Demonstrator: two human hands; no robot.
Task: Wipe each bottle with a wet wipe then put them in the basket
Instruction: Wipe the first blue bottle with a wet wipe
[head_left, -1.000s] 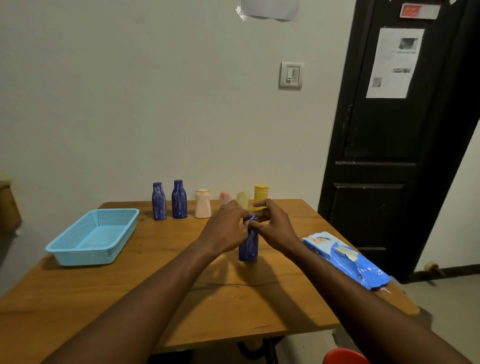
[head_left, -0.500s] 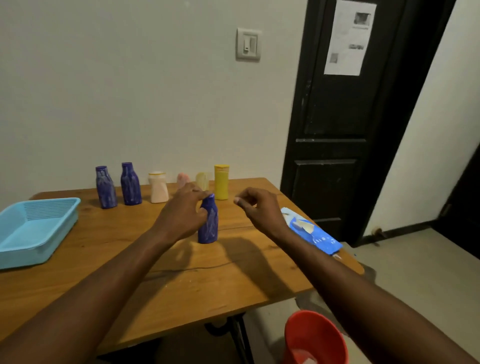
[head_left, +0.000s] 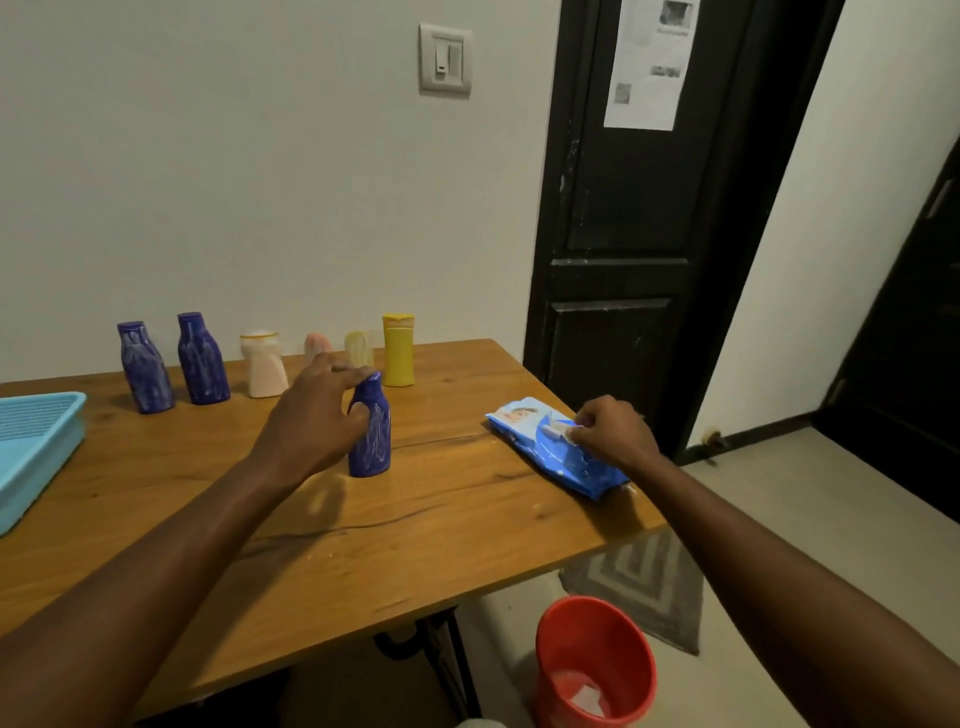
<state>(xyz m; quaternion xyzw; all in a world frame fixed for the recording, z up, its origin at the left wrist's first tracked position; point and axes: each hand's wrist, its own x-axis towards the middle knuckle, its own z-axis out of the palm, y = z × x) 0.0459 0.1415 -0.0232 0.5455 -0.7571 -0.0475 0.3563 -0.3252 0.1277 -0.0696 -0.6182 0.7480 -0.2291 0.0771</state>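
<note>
Your right hand (head_left: 613, 436) has left the blue bottle (head_left: 370, 431) to pinch the wipes pack (head_left: 558, 457); your left hand (head_left: 311, 415) grips the bottle. Wiping seems unstarted; the basket (head_left: 36, 441), left of your left hand, looks unfilled.

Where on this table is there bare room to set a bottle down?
Free: the near table in front of the blue bottle the left hand grips; the strip between it and the basket. Crowded: the back edge's row of bottles; the right edge, with wet-wipe pack and right hand.

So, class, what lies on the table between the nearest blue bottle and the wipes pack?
Nothing: the head view shows bare table between bottle and pack.
</note>
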